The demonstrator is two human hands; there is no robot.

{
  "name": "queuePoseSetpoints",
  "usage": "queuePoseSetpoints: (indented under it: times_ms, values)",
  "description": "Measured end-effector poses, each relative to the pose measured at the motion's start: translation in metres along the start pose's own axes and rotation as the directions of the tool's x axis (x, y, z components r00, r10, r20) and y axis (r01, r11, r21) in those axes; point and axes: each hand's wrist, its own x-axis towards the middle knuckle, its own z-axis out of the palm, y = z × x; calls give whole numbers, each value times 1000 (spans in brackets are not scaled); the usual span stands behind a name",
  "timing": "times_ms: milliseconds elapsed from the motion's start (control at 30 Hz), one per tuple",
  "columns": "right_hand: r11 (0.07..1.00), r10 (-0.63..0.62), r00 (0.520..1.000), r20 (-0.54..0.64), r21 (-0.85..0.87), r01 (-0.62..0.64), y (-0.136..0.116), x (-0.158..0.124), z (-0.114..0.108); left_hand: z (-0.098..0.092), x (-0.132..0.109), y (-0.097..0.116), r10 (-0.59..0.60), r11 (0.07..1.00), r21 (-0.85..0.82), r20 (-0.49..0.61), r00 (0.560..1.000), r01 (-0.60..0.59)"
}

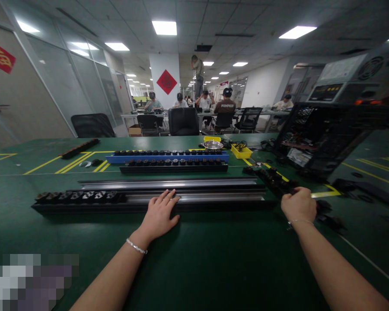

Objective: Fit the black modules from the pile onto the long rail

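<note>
Lays the left hand [158, 214] palm-down across the near black rail [220, 197], around the middle of its length, fingers extended and loosely spread, closed around nothing. Likely rests there to steady the long piece, judging by the flat contact and the lack of any pinch. Curls the right hand [299, 206] into a fist past the rail's right end, beside the loose dark parts [272, 178]. Cannot make out anything inside those folded fingers, so cannot tell between a small part in the grip and an empty fist.

Notice the near rail lying crosswise on the green counter [214, 268], probably for easy reach along its whole length. See a row of black modules [84, 196] seated in its left portion, with bare metal channel to the right of the left hand. Just behind, find a second rail [197, 184], parallel; farther back, a black strip [173, 169] and a blue strip [142, 160], both lined with small parts, perhaps laid side by side to keep like with like. Beyond, spot a shiny dish [213, 145] and a yellow bin [242, 153], presumably for containing loose bits.

Slants both forearms inward from the lower edge (a pale bracelet [132, 245] around the left wrist, a thinner one around the right), with the left thumb angled away from the fingers and the right knuckles facing forward.
</note>
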Motion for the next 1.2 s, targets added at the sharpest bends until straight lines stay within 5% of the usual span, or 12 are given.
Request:
queuePoseSetpoints:
  times_ms: [133,267,400,467,567,667,733,767,867,1000,1200]
  values:
    - [993,-77,997,19,-89,78,29,-3,-13,1,0,-1,6,1000,1,2,1000,-6]
    - [952,-179,968,176,-219,216,65,-13,-22,2,0,-3,2,1000,-22,-10,1000,-2]
    - [945,-136,955,262,-254,204,89,-16,-25,2,1,-7,-72,997,-45,-130,989,66]
    - [951,-104,956,274,-254,177,94,-15,-24,-1,1,-13,-187,982,-19,-249,950,188]
    - [954,-114,966,230,-246,172,94,-15,-20,-14,-2,-31,-380,910,1,-398,835,415]
    - [947,-211,976,50,-238,217,84,-21,-17,-33,-9,-62,-600,753,17,-392,697,658]
    - [920,-343,939,-30,-212,329,72,-26,-13,-43,-14,-84,-739,622,12,-321,592,783]
    - [897,-414,909,-37,-186,401,63,-28,-11,-46,-17,-93,-778,590,16,-256,573,808]
    - [851,-520,853,-53,-117,512,29,-36,-1,-51,-24,-107,-827,547,54,-124,549,835]
    - [811,-585,811,16,-13,586,-26,-54,17,-50,-25,-101,-814,552,106,-147,562,827]
    - [856,-515,853,82,-6,518,-65,-82,35,-47,-25,-96,-815,540,96,-188,548,836]
